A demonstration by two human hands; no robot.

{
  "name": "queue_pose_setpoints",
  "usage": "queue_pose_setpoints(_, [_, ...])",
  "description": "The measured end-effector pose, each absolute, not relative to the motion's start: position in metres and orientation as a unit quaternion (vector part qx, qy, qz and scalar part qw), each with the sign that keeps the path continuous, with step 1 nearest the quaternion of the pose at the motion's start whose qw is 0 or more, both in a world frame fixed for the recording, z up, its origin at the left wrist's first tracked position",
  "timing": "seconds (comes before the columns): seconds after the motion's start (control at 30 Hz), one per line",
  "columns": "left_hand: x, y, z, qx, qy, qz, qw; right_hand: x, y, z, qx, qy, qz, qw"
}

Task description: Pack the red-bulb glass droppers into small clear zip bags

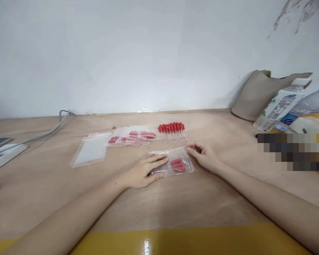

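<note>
The worktop (pixel 175 198) is a broad pale wooden surface with a yellow strip along its near edge. At its 2 o'clock corner a grey bag (pixel 257 94) leans on the wall with two plastic bottles (pixel 284 104) lying beside it. Toward 10 o'clock lie empty clear bags (pixel 89 151), and next to them a heap of filled bags (pixel 131 137).

Near the centre lies the small zip bag (pixel 175 162), flat on the wood, with a few red-capped pieces inside. The left hand (pixel 143 171) lies flat and spread on its 9 o'clock end, pinning it and gripping nothing. The right hand (pixel 206 156) has its fingers (pixel 192 148) loosely curled at the bag's 2 o'clock corner, touching the edge; whether they pinch it I cannot tell.

The bag looks feather-light, limp and slick, likely to slide or buckle unless pressed down; its sealed edge or corners seem the best hold.

At 12 o'clock from the bag sits a row of red-capped droppers (pixel 172 131), thin, clear-stemmed and probably fragile, best lifted by the soft caps.
</note>
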State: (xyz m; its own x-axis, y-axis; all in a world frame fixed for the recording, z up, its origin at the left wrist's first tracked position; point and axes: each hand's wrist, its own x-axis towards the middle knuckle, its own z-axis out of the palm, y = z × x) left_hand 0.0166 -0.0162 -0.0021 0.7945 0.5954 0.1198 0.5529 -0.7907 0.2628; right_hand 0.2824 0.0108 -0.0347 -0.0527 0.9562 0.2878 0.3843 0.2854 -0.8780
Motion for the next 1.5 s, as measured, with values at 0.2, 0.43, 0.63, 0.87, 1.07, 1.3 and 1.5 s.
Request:
queue_pose_setpoints(0.2, [0.015,-0.016,-0.005,0.940,0.307,0.100,0.106,0.294,0.067,-0.040,-0.597,-0.578,0.233,0.505])
queue_pose_setpoints(0.43, [0.014,-0.016,-0.006,0.941,0.300,0.110,0.108,0.290,0.114,-0.034,-0.680,-0.564,0.148,0.444])
queue_pose_setpoints(0.63, [0.015,-0.015,-0.006,0.941,0.301,0.109,0.104,0.294,0.121,-0.037,-0.701,-0.548,0.127,0.438])
queue_pose_setpoints(0.87, [0.015,-0.015,-0.007,0.941,0.301,0.109,0.106,0.295,0.122,-0.033,-0.720,-0.560,0.109,0.396])
queue_pose_setpoints(1.07, [0.014,-0.014,-0.008,0.942,0.295,0.119,0.110,0.303,0.125,-0.030,-0.723,-0.587,0.124,0.344])
queue_pose_setpoints(1.3, [0.015,-0.015,-0.007,0.941,0.304,0.105,0.107,0.313,0.125,-0.018,-0.735,-0.580,0.156,0.316])
queue_pose_setpoints(1.5, [0.015,-0.016,-0.005,0.941,0.299,0.111,0.110,0.306,0.114,-0.013,-0.729,-0.574,0.169,0.333])
